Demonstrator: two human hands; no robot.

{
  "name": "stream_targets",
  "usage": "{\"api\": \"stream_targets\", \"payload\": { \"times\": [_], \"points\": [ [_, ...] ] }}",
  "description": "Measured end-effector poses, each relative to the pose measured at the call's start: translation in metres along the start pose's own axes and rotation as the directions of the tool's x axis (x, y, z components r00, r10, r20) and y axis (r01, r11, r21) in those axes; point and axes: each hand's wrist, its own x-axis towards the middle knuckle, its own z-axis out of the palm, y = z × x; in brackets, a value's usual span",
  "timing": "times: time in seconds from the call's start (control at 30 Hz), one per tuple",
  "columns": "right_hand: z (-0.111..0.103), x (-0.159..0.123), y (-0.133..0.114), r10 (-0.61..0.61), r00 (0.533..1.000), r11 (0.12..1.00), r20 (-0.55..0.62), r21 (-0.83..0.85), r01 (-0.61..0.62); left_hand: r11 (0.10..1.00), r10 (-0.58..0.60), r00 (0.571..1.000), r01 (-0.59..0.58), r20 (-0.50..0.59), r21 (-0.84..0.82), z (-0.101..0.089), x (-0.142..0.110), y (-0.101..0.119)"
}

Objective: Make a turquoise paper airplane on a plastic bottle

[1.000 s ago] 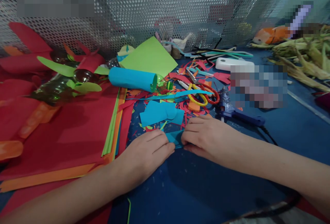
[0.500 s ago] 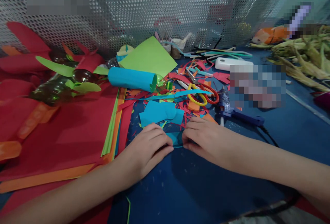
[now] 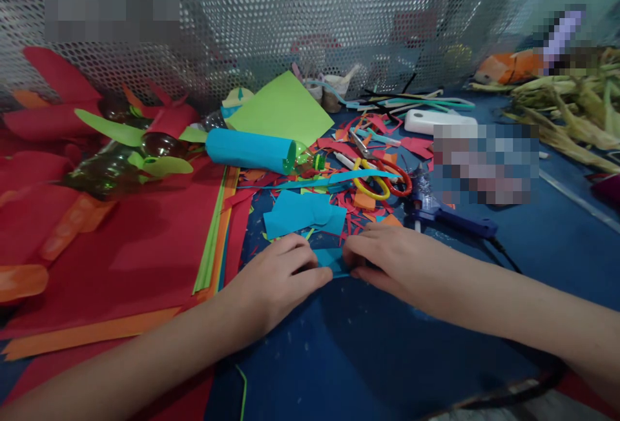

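Note:
A small piece of blue paper (image 3: 333,259) lies on the dark blue table between my two hands. My left hand (image 3: 278,276) presses its left end with curled fingers. My right hand (image 3: 390,256) pinches its right end, fingers closed on the paper. Most of the piece is hidden under my fingers. Just beyond it lies a larger cut blue paper shape (image 3: 303,211).
A stack of red, orange and green sheets (image 3: 145,240) covers the left. A blue-wrapped bottle (image 3: 249,148), scissors (image 3: 378,179), a blue glue gun (image 3: 436,211) with its cord and many paper scraps lie behind my hands. A perforated metal screen (image 3: 310,14) closes the back.
My left hand has crept a little forward over the blue piece and both hands have closed in, so less of the paper shows.

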Motion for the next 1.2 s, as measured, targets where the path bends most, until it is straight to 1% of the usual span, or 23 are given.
{"api": "stream_targets", "payload": {
  "times": [0.1, 0.2, 0.3, 0.47, 0.63, 0.77, 0.83, 1.0, 1.2],
  "points": [
    [-0.003, 0.000, -0.001, -0.037, 0.998, 0.999, 0.049, 0.018, 0.036, 1.000, -0.005, 1.000, 0.005, 0.020, -0.015, -0.001, 0.002, 0.000],
    [-0.002, 0.000, -0.001, -0.032, 0.998, 0.999, 0.047, 0.017, 0.031, 0.996, -0.048, 0.998, 0.051, 0.042, -0.068, -0.001, 0.003, 0.002],
    [0.001, 0.002, -0.001, -0.035, 0.999, 0.999, 0.019, 0.006, 0.035, 0.988, -0.082, 0.995, 0.088, 0.052, -0.125, -0.001, 0.002, 0.003],
    [0.002, 0.002, 0.000, -0.046, 0.999, 0.997, 0.002, 0.059, 0.046, 0.960, -0.158, 0.985, 0.169, 0.068, -0.225, -0.002, 0.000, 0.003],
    [0.004, 0.001, 0.001, -0.034, 0.999, 0.995, -0.024, 0.094, 0.036, 0.940, -0.191, 0.981, 0.196, 0.045, -0.279, -0.002, 0.003, 0.005],
    [0.009, 0.005, 0.000, -0.104, 0.989, 0.989, -0.103, 0.096, 0.114, 0.939, -0.190, 0.981, 0.191, 0.033, -0.287, 0.000, 0.003, 0.006],
    [0.010, 0.007, 0.000, -0.131, 0.984, 0.984, -0.122, 0.103, 0.144, 0.938, -0.191, 0.981, 0.192, 0.031, -0.289, 0.000, 0.003, 0.006],
    [0.009, 0.007, -0.002, -0.146, 0.984, 0.983, -0.100, 0.098, 0.156, 0.936, -0.198, 0.980, 0.193, 0.011, -0.295, 0.000, 0.004, 0.005],
    [0.008, 0.007, -0.005, -0.082, 0.995, 0.989, -0.048, 0.116, 0.087, 0.924, -0.231, 0.973, 0.225, 0.017, -0.308, -0.001, 0.006, 0.005]
  ]
}}
